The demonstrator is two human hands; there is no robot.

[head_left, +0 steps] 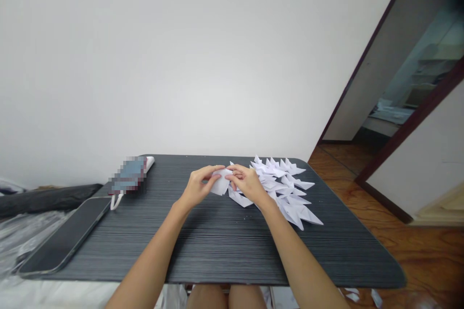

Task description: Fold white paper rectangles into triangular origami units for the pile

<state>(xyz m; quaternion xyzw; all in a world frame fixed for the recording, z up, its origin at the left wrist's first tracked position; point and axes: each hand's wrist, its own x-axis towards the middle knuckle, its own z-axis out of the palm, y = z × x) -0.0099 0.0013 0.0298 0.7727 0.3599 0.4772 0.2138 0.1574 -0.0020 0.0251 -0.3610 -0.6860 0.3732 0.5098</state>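
Note:
A small folded piece of white paper point(219, 185) is held up between both hands, above the middle of the dark table. My left hand point(200, 184) pinches its left side between thumb and fingers. On the other side, my right hand point(248, 182) grips the paper's upper right edge with thumb and fingertips. Just beyond and to the right of my right hand lies a spread of folded white paper boats point(286, 188), several of them overlapping, with pointed ends. My right hand and wrist hide part of this group.
A smartphone point(65, 236) lies on the left of the dark table point(217, 256). Behind it is a pixelated object point(128, 176) with a white cable point(116, 201). A white wall point(217, 58) stands behind. Paper scraps point(352, 294) lie on the wooden floor at right.

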